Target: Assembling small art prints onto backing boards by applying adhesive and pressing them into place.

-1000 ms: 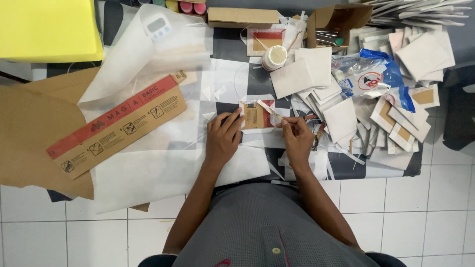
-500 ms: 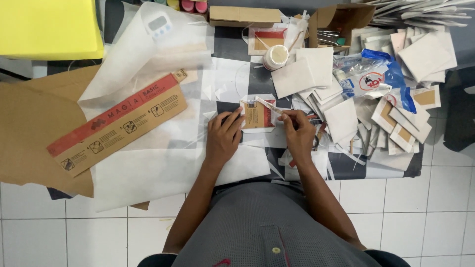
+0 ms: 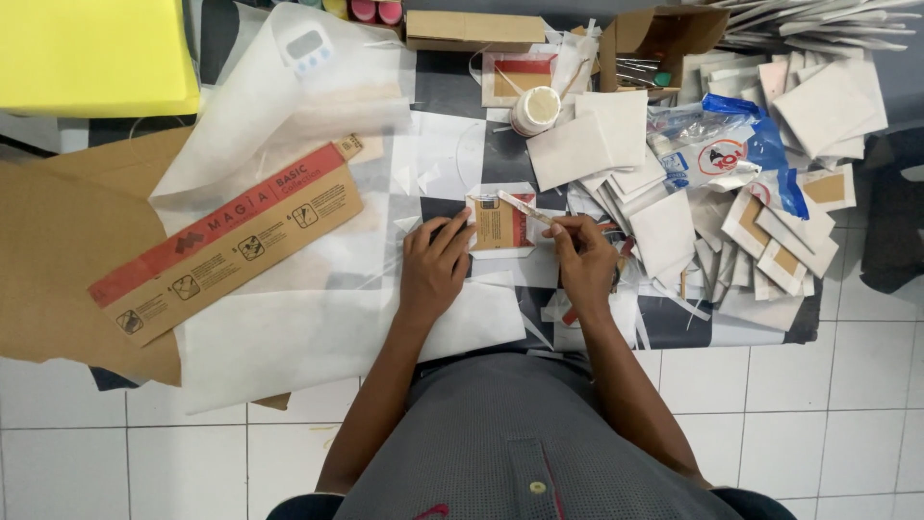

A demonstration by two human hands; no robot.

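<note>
A small brown card piece with a red edge lies on white paper at the middle of the worktop, between the two hands. The left hand lies flat and open just left of it, fingertips pressing its left edge. The right hand, just right of it, is closed round a thin stick that slants up-left over the card. The worktop is dark, strewn with white sheets, a long printed cardboard strip at left and a pile of folded packets at right; white floor tiles show nearer. Both forearms reach forward from the body.
</note>
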